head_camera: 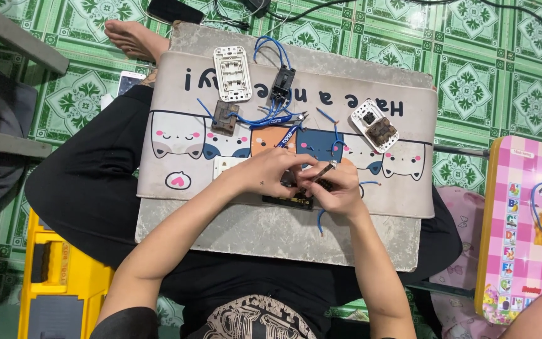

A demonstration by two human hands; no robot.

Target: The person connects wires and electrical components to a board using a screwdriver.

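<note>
Left hand (271, 172) fingers pinch the black terminal block (293, 199) steady; right hand (340, 188) fingers grip the screwdriver (324, 171), so keep it square and turn gently.

lap board (271, 242) | cartoon cat mat (177, 119) on top | mat carries switch plates (232, 73), blue wires (265, 116)

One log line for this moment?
left hand: steadies small black part | right hand: holds thin tool | on mat
</note>
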